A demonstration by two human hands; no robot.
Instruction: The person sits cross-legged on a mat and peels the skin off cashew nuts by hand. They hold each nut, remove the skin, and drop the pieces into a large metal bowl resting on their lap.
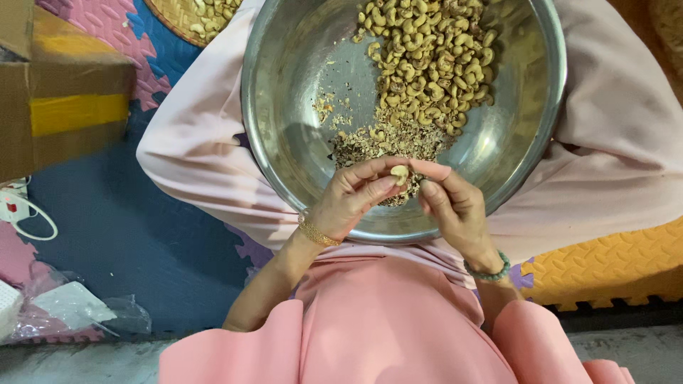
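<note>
1. Left hand (352, 199) and right hand (452, 206) pinching one pale cashew (400, 173) between fingertips, over near rim of steel bowl (284, 107).
2. Beyond hands: brown skin flakes (388, 142), then heap of cashews (434, 57).
3. Under bowl: pink cloth (192, 156).

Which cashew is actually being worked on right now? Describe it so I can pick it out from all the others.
Start at the big steel bowl on the person's lap, then drop to its near rim, where the left hand and right hand meet. The cashew is pinched between their fingertips. Unlike the brownish heap in the bowl, it is pale, single and held above the flaky skins.
</note>
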